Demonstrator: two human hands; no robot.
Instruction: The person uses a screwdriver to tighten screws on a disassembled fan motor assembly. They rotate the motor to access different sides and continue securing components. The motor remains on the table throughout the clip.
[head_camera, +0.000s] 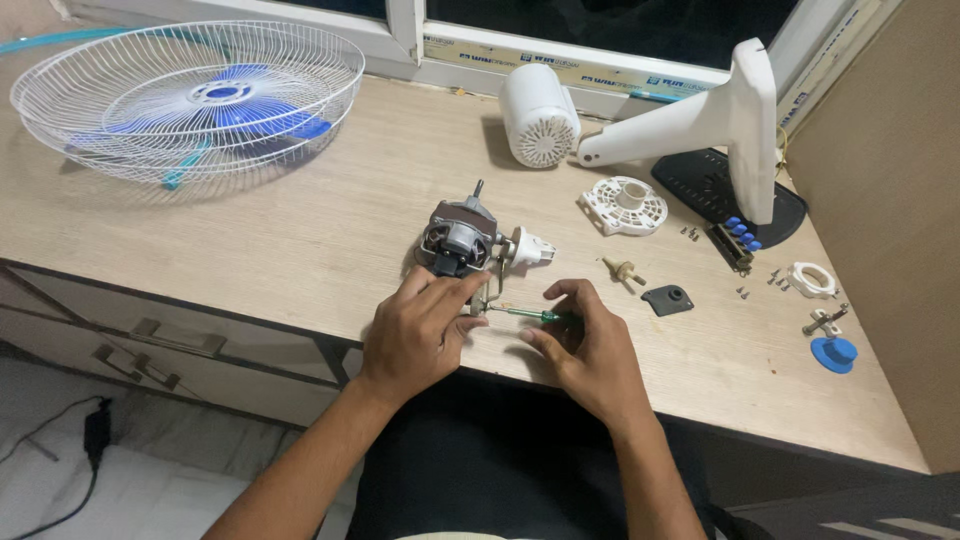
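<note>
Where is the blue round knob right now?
In the head view, the blue knob lies at the desk's far right edge, below a small metal bracket and white ring.

A: What's under your hands?

B: Your bare fan motor with grey metal housing and visible copper windings (460, 243) sits on the desk near the front edge, shaft stub pointing away from you, a white plastic piece on its right side.

A: And the tool?

B: Your slim green-handled screwdriver (528, 316) lies nearly level, tip pointing left at the metal bracket below the motor.
</note>
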